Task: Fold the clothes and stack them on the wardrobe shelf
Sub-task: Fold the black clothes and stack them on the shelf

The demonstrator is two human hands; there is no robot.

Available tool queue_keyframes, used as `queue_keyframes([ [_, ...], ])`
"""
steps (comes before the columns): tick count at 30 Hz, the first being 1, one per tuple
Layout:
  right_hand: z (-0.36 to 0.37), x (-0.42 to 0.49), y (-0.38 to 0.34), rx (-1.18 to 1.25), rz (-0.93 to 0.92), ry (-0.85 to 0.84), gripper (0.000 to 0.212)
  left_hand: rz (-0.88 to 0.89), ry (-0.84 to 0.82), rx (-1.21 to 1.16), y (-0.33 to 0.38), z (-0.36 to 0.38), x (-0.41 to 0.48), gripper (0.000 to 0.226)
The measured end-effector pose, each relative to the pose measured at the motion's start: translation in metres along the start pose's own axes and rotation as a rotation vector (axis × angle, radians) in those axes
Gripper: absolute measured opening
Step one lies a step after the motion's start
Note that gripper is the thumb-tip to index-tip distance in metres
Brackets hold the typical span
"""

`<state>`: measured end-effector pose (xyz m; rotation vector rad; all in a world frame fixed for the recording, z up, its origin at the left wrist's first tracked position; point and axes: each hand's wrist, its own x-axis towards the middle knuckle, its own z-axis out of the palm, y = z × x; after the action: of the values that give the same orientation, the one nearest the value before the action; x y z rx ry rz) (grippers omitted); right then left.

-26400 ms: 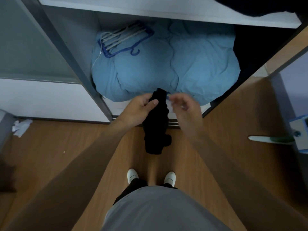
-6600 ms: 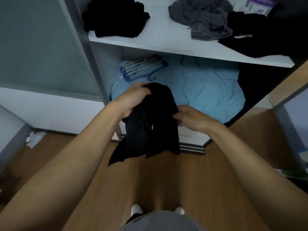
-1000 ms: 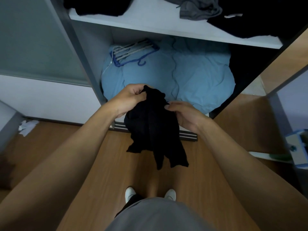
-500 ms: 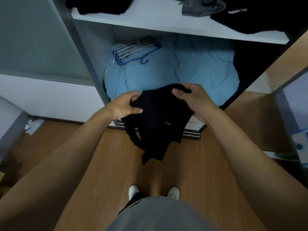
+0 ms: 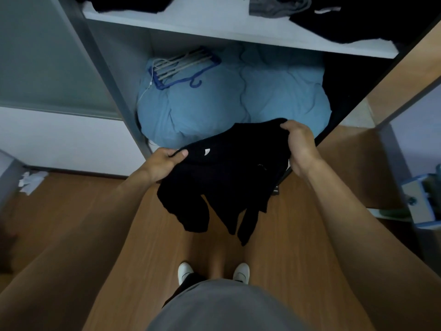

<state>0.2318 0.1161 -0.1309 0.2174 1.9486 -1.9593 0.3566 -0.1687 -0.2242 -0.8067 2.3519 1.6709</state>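
Note:
A black garment [image 5: 226,177] hangs spread between both my hands above the wooden floor, in front of the open wardrobe. My left hand [image 5: 164,161] pinches its left top edge with thumb on top. My right hand [image 5: 298,142] grips its right top corner, fingers curled over the cloth. Loose ends of the garment dangle below. The white wardrobe shelf [image 5: 226,27] runs across the top of the view, with a black pile [image 5: 124,3] at its left, a grey garment [image 5: 276,5] in the middle and dark clothes [image 5: 358,22] at its right.
Below the shelf a blue duvet [image 5: 238,99] fills the lower compartment, with a bundle of hangers [image 5: 183,65] on it. A grey wardrobe post [image 5: 107,84] stands at left. A wooden door panel [image 5: 405,75] is at right. Crumpled white paper [image 5: 31,182] lies on the floor.
My hands have moved apart, spreading the black garment wider. My right hand went up and to the right with its corner; a small white tag now shows near my left hand.

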Motion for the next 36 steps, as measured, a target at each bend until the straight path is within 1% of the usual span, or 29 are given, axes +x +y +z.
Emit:
queue_keyframes([
  [2,-0.007,0.001,0.010,-0.151,0.057,-0.052,0.019,0.013,0.091,-0.095,0.010,0.003,0.000,0.034],
  [5,-0.019,-0.003,0.019,-0.473,0.090,-0.301,0.025,-0.004,0.203,-0.136,0.021,0.000,0.006,0.043],
  [7,-0.022,-0.004,0.023,-0.673,0.099,-0.389,0.029,0.001,0.190,-0.145,0.026,-0.004,0.010,0.045],
  [8,-0.023,-0.002,0.025,-0.703,0.089,-0.390,0.031,0.008,0.167,-0.152,0.027,-0.006,0.012,0.044],
  [9,-0.024,0.000,0.026,-0.674,0.068,-0.375,0.031,0.019,0.140,-0.155,0.028,-0.008,0.012,0.042],
  [11,-0.025,0.004,0.028,-0.502,0.012,-0.310,0.023,0.037,0.068,-0.130,0.028,-0.012,0.010,0.040],
  [14,-0.031,0.009,0.032,-0.245,-0.038,-0.140,0.015,0.042,-0.080,-0.038,0.022,-0.022,0.005,0.043],
  [17,-0.033,0.011,0.035,-0.024,-0.036,-0.045,0.015,0.009,-0.300,0.052,0.015,-0.025,-0.002,0.039],
  [19,-0.033,0.011,0.034,0.089,-0.024,-0.012,0.017,-0.005,-0.373,0.071,0.012,-0.022,-0.006,0.035],
  [21,-0.033,0.011,0.033,0.065,0.003,-0.008,0.017,0.002,-0.319,0.021,0.011,-0.017,-0.007,0.033],
  [23,-0.034,0.010,0.034,-0.087,0.036,-0.043,0.017,-0.003,-0.198,-0.071,0.017,-0.009,-0.007,0.024],
  [25,-0.034,0.007,0.037,-0.251,0.064,-0.133,0.017,-0.012,-0.088,-0.152,0.025,-0.001,-0.008,0.020],
  [27,-0.033,0.003,0.041,-0.355,0.086,-0.207,0.012,-0.019,-0.033,-0.186,0.033,0.008,-0.010,0.024],
  [29,-0.030,0.000,0.048,-0.340,0.083,-0.194,0.016,-0.039,-0.009,-0.216,0.042,0.017,-0.012,0.031],
  [31,-0.025,-0.002,0.056,-0.254,0.040,-0.123,0.022,-0.069,0.020,-0.276,0.049,0.028,-0.014,0.045],
  [33,-0.018,-0.007,0.061,-0.189,-0.029,-0.050,0.016,-0.114,0.027,-0.323,0.056,0.039,-0.018,0.056],
  [34,-0.013,-0.010,0.063,-0.168,-0.059,-0.021,0.014,-0.127,0.017,-0.337,0.060,0.045,-0.021,0.055],
  [36,-0.003,-0.017,0.065,-0.152,-0.121,0.012,0.023,-0.135,-0.016,-0.345,0.068,0.057,-0.027,0.044],
])
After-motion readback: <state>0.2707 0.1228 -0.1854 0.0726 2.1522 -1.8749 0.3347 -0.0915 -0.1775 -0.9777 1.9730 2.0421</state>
